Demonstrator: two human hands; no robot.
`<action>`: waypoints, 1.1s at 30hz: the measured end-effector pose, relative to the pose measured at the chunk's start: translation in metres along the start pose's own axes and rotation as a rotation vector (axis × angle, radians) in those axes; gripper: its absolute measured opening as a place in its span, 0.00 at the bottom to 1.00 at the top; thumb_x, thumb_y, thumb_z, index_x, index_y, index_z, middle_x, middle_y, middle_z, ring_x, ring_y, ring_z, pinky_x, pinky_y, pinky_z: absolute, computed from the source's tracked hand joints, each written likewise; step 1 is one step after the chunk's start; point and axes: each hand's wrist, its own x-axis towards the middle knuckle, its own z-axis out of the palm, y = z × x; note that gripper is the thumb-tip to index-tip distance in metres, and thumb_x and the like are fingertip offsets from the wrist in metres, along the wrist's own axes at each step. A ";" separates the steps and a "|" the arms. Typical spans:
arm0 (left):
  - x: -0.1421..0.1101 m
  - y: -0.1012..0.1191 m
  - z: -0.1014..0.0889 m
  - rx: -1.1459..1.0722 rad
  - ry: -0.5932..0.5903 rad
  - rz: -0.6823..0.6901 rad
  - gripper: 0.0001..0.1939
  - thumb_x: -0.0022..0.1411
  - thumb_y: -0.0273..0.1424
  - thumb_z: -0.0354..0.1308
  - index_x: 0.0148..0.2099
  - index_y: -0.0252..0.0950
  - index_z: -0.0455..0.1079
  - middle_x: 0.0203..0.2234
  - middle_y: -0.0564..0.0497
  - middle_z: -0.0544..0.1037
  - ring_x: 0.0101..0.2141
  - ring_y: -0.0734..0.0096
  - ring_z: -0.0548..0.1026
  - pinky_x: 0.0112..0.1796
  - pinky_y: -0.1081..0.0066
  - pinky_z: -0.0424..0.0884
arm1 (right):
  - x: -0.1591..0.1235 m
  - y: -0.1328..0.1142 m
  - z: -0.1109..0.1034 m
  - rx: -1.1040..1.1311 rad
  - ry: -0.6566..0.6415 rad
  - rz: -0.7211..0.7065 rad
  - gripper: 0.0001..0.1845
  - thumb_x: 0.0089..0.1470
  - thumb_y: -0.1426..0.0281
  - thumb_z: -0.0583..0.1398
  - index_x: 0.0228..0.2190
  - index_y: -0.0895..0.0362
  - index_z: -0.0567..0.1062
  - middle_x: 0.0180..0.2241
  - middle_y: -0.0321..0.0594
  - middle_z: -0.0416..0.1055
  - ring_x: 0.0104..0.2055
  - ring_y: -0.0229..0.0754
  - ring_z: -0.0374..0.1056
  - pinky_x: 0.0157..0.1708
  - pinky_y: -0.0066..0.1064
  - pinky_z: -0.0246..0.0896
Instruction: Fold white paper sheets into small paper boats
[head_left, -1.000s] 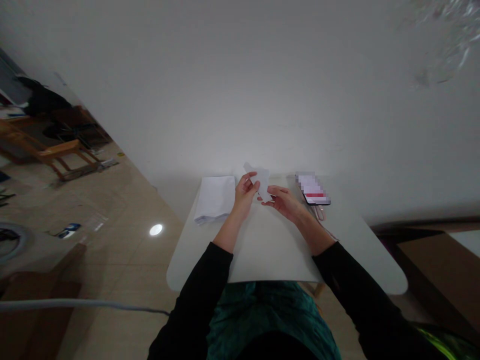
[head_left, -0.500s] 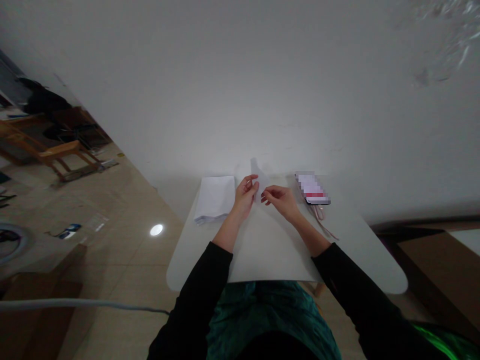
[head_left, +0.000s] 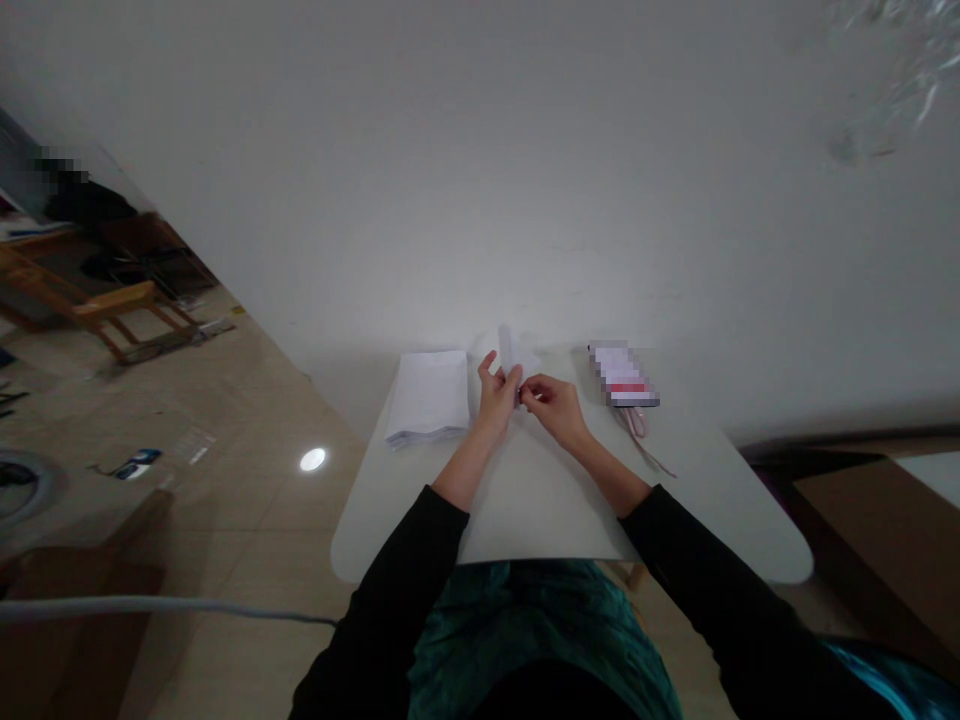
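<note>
Between my hands, above the white table [head_left: 547, 510], is a small folded piece of white paper [head_left: 517, 352], its narrow end pointing up. My left hand [head_left: 496, 396] pinches it between thumb and fingers, with the index finger raised off to the side. On the other side my right hand [head_left: 553, 404] has its thumb and fingertips pressed together at the paper's lower right edge. The exact fold under the fingertips is hidden. Left of my hands lies a stack of white paper sheets [head_left: 431, 393].
A phone [head_left: 626, 380] with a pink strap [head_left: 637, 422] lies at the table's right back. The wall [head_left: 480, 200] rises directly behind the table. A cardboard box [head_left: 885, 540] stands at right. Far left are a wooden chair [head_left: 124, 300] and a person in dark clothes [head_left: 90, 200].
The paper has turned from a broad flat face to a narrower upright shape. My right hand has moved left, closer to my left hand, and its fingers have drawn together.
</note>
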 end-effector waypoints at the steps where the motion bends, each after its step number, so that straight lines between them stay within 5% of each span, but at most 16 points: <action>1: 0.000 -0.001 0.000 0.017 -0.003 -0.006 0.36 0.55 0.39 0.67 0.61 0.42 0.55 0.30 0.56 0.74 0.25 0.77 0.70 0.25 0.76 0.63 | 0.000 -0.001 0.000 0.006 0.003 0.004 0.10 0.51 0.62 0.60 0.26 0.56 0.76 0.25 0.37 0.74 0.28 0.40 0.71 0.25 0.29 0.67; 6: 0.002 -0.004 -0.003 0.092 -0.030 0.104 0.17 0.59 0.42 0.61 0.47 0.39 0.69 0.32 0.52 0.75 0.32 0.72 0.73 0.32 0.73 0.68 | 0.000 -0.002 -0.001 0.069 0.034 0.042 0.17 0.52 0.54 0.61 0.27 0.56 0.75 0.26 0.37 0.72 0.26 0.39 0.68 0.22 0.29 0.68; 11: 0.006 -0.008 -0.007 0.169 -0.007 0.180 0.08 0.62 0.36 0.56 0.40 0.38 0.71 0.33 0.51 0.75 0.35 0.70 0.72 0.36 0.72 0.68 | 0.003 0.004 -0.003 0.038 0.119 0.058 0.19 0.53 0.52 0.60 0.26 0.56 0.73 0.24 0.36 0.69 0.23 0.37 0.65 0.21 0.29 0.67; 24: 0.005 -0.004 -0.007 -0.011 -0.001 -0.041 0.23 0.44 0.38 0.73 0.41 0.31 0.75 0.37 0.43 0.81 0.35 0.63 0.78 0.40 0.63 0.73 | 0.011 -0.001 -0.021 -0.013 0.110 0.027 0.22 0.52 0.49 0.60 0.31 0.56 0.77 0.29 0.39 0.72 0.25 0.39 0.66 0.21 0.31 0.66; 30: 0.003 -0.001 -0.004 -0.110 0.064 -0.066 0.24 0.40 0.36 0.75 0.39 0.30 0.76 0.40 0.40 0.81 0.38 0.59 0.79 0.43 0.58 0.74 | 0.012 -0.005 -0.020 0.442 0.074 0.307 0.26 0.50 0.46 0.60 0.26 0.58 0.77 0.29 0.42 0.75 0.29 0.40 0.68 0.23 0.30 0.65; 33: 0.002 0.001 -0.004 -0.129 0.093 -0.072 0.23 0.40 0.35 0.75 0.38 0.30 0.76 0.40 0.40 0.81 0.40 0.57 0.79 0.44 0.58 0.74 | 0.012 -0.002 -0.020 0.669 0.007 0.473 0.19 0.45 0.53 0.67 0.29 0.57 0.78 0.31 0.41 0.76 0.30 0.40 0.69 0.24 0.29 0.65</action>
